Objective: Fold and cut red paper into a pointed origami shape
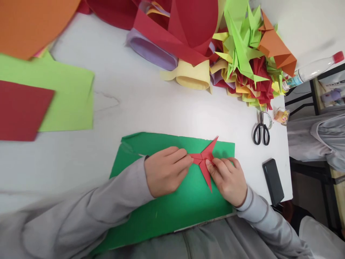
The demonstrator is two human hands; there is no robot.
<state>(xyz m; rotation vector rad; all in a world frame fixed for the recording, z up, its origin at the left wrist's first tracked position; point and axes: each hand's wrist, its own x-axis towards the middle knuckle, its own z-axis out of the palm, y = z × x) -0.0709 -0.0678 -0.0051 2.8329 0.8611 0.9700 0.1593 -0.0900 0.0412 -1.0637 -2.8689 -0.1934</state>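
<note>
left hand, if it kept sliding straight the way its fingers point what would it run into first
The red folded paper, already at the fingertips of the left hand. Just past it are the fingers of the right hand, resting on the same paper. All seem level, so contact looks likely.

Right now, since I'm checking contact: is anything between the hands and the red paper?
Nothing visible. The left hand pinches the red paper at its left end, and the right hand rests on its right side. The paper lies on the green sheet.
</note>
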